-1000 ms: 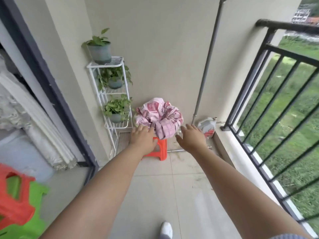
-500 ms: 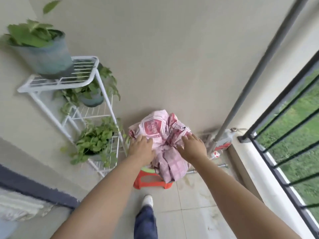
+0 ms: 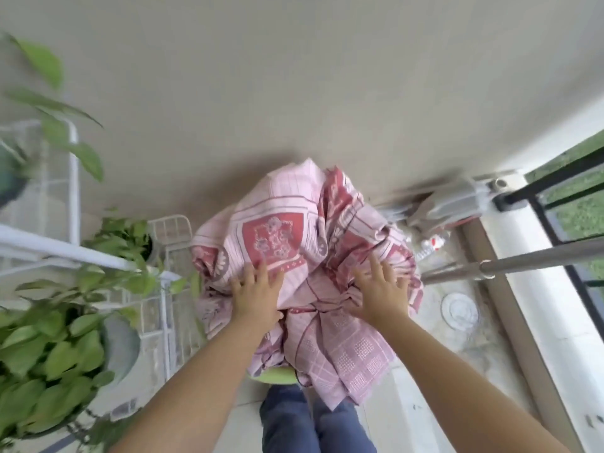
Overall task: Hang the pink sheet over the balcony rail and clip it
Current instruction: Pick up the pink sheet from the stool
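Both open grips, left hand [image 3: 258, 297] and right hand [image 3: 380, 294], rest flat on the bunched pink sheet [image 3: 304, 256], whose loose folds could slip to the floor when lifted.

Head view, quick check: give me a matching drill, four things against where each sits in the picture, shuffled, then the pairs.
Things:
1. pink sheet
2. potted plant
3. balcony rail
4. metal pole

Places:
A. lower left, on the white rack
B. upper right corner, black bars
C. centre, bunched under both hands
D. right side, crossing in front of the rail

Pairs: 1-C, 2-A, 3-B, 4-D
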`<state>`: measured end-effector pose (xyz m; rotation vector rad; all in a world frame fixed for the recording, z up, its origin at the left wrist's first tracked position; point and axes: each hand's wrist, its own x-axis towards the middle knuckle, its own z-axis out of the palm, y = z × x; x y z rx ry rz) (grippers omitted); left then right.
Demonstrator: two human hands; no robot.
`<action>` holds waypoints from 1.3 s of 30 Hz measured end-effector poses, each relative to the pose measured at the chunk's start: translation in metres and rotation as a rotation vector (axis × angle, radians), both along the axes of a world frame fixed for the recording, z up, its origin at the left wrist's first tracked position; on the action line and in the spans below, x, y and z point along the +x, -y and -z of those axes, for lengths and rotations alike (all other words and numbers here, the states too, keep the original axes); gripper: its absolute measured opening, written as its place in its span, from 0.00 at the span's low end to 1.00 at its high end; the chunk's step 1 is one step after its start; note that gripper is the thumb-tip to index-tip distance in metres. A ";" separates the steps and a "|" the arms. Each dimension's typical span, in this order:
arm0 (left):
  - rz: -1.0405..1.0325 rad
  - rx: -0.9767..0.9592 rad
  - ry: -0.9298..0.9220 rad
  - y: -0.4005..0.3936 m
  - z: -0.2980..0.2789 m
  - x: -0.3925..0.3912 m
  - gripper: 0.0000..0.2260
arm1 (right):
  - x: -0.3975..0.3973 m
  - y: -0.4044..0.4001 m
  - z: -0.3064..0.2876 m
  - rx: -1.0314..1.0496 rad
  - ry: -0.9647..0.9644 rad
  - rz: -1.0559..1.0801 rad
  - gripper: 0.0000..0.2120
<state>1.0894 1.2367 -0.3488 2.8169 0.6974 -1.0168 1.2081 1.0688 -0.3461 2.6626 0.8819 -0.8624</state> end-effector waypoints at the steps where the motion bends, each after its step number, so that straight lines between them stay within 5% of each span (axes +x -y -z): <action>1: 0.002 0.024 -0.030 -0.001 0.014 -0.003 0.37 | 0.002 0.001 0.014 -0.041 -0.009 -0.009 0.41; 4: 0.043 0.075 -0.040 -0.006 0.045 -0.010 0.29 | 0.005 0.004 0.042 -0.131 -0.011 -0.084 0.39; 8: 0.136 0.076 0.044 -0.015 0.061 -0.008 0.09 | -0.001 0.002 0.057 -0.108 0.032 -0.112 0.25; 10: 0.116 0.004 0.049 -0.018 0.059 -0.004 0.08 | -0.005 0.000 0.057 -0.077 0.007 -0.087 0.19; 18: -0.058 -0.258 0.066 -0.019 0.021 -0.009 0.13 | -0.007 -0.027 0.021 0.055 -0.061 -0.047 0.13; 22: -0.302 -0.428 0.255 -0.026 -0.034 -0.007 0.10 | -0.010 -0.039 -0.026 0.241 -0.033 0.022 0.11; 28: -0.410 -0.619 0.485 -0.035 -0.124 -0.011 0.21 | -0.003 -0.040 -0.099 0.458 -0.067 0.261 0.09; 34: -0.634 -0.786 0.727 -0.032 -0.193 -0.014 0.13 | -0.010 -0.036 -0.164 0.685 -0.150 0.435 0.11; 39: -0.778 -0.877 0.915 -0.022 -0.248 -0.008 0.23 | -0.005 -0.032 -0.233 0.861 -0.158 0.437 0.11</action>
